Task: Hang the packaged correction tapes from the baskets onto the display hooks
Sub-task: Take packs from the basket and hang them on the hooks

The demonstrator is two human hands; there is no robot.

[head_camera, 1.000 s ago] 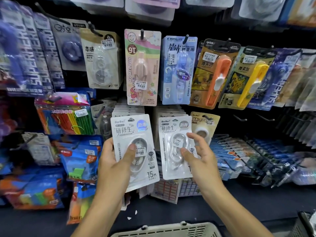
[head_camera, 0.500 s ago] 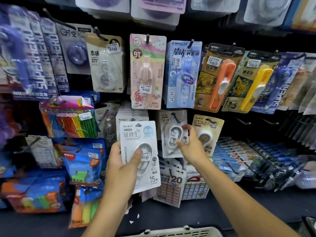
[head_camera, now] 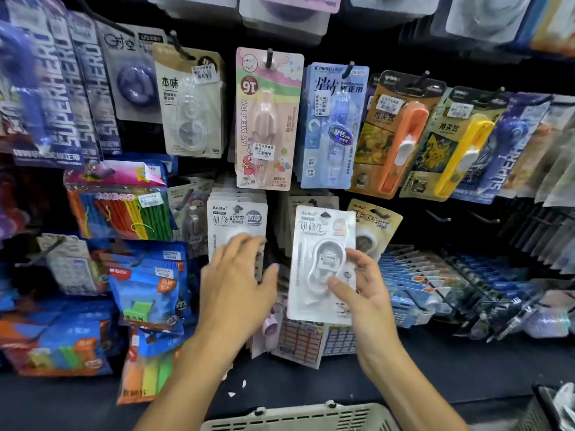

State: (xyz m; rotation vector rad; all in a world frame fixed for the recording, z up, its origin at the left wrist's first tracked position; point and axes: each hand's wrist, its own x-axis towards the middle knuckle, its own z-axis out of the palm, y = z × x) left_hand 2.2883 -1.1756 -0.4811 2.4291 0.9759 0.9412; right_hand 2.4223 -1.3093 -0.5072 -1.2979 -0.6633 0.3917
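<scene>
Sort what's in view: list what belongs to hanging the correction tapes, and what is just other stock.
Job:
white correction tape pack, held in the right hand
hung stack of matching packs, left hand on it
basket

Other stock:
My Melody pack
orange clip pack
yellow clip pack

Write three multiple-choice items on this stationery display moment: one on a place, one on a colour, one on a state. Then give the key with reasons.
1. Where does the pink My Melody pack hang?
A. left of the blue pack
B. in the basket
C. below the white packs

2. What colour is the tool right of the orange one?
A. green
B. yellow
C. red

3. What is the right hand doing?
A. resting empty
B. reaching into the basket
C. gripping a white correction tape pack

Key: 1 A, it hangs beside the blue pack on the upper row; 2 B, the yellow tool is next along; 3 C, thumb and fingers pinch the pack, while the left hand lies flat on the hung stack.
</scene>
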